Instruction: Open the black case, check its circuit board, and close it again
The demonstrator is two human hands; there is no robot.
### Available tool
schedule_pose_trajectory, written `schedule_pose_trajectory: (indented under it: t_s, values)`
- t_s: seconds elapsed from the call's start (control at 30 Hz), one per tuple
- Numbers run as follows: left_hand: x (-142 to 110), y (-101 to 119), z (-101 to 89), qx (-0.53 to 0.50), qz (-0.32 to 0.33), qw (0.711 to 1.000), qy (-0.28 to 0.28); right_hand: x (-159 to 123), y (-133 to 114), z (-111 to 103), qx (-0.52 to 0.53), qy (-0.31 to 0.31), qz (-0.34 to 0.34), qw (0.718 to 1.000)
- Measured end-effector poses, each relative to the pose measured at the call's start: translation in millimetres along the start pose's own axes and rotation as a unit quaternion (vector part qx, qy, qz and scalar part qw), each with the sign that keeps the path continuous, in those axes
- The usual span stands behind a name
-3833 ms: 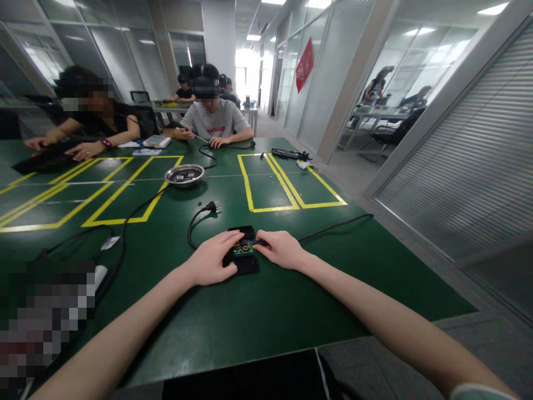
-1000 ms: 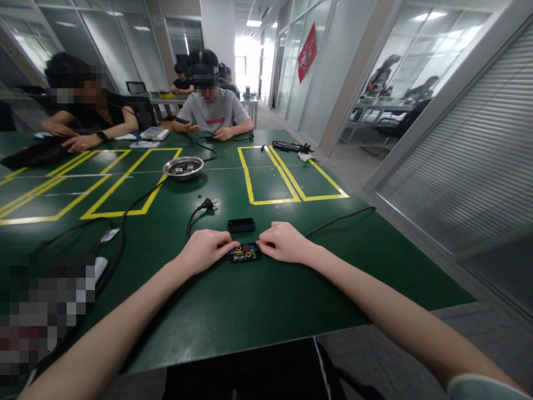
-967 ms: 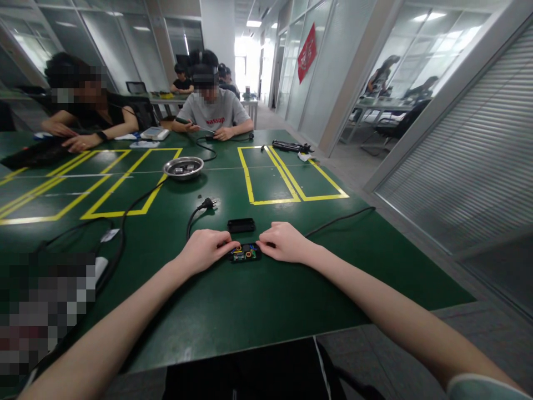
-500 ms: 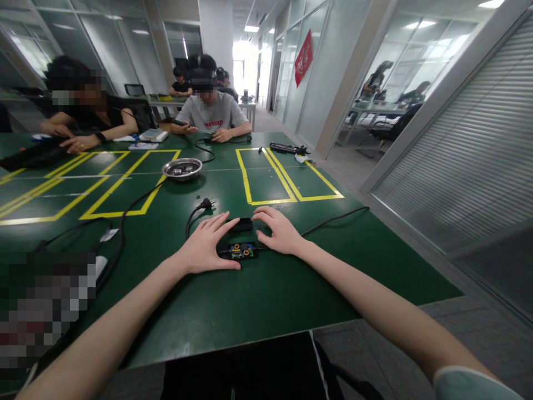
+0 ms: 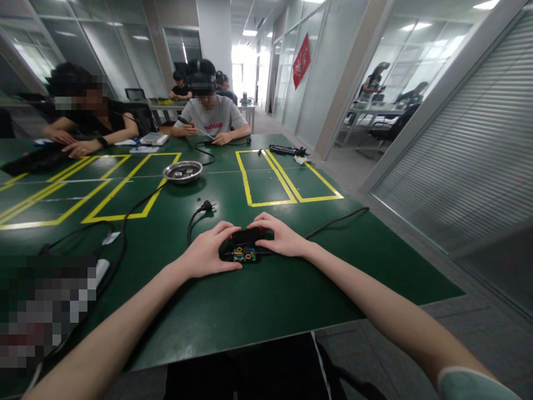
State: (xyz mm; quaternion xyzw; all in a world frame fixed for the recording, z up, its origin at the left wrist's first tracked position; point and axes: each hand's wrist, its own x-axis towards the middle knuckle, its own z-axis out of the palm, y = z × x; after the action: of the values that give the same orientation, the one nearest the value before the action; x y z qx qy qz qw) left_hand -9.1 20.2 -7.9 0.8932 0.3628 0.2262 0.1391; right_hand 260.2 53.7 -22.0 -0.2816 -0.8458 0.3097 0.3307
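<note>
Your right hand (image 5: 285,237) pinches the black cover (image 5: 246,237) — right there, just beyond the exposed circuit board (image 5: 244,255), which sits on the green table (image 5: 250,311) between your hands! Your left hand (image 5: 205,253) arches round the board's left end, thumb and fingers wide — whether it grips, I can't tell.

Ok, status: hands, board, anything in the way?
Right hand holding black cover just behind circuit board. Left hand spread around board's left end. Board exposed. Plug beyond left hand, not between cover and board.
</note>
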Motion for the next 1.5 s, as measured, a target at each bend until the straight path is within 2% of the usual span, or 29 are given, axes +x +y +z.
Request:
schedule_pose_trajectory:
  t_s: [0.27,0.47,0.77,0.97,1.2,1.37,1.5]
  values:
    - [1.6,0.8,-0.1,0.011,-0.023,1.0,-0.009,-1.9,-9.9,5.8,0.092,-0.011,0.044,0.995]
    - [0.9,2.8,1.4,0.007,-0.024,1.0,-0.004,-3.8,-16.5,4.3,0.117,-0.027,-0.007,0.993]
    - [-0.4,5.4,-0.7,-0.005,-0.001,1.0,0.003,-5.8,-17.3,6.7,0.021,-0.05,-0.085,0.995]
    - [0.7,5.1,-2.0,-0.018,0.0,1.0,0.003,-7.3,-13.5,7.6,-0.085,-0.064,-0.078,0.991]
    - [3.1,3.7,2.0,0.1,0.049,0.994,0.008,-6.8,-13.2,8.4,-0.248,-0.066,-0.095,0.962]
    - [3.7,5.8,2.5,0.111,0.065,0.992,0.0,-6.4,-14.0,6.9,-0.252,-0.062,-0.129,0.957]
    - [4.1,11.3,1.5,0.087,0.046,0.995,0.007,-7.8,-11.6,8.5,-0.244,-0.022,-0.194,0.95]
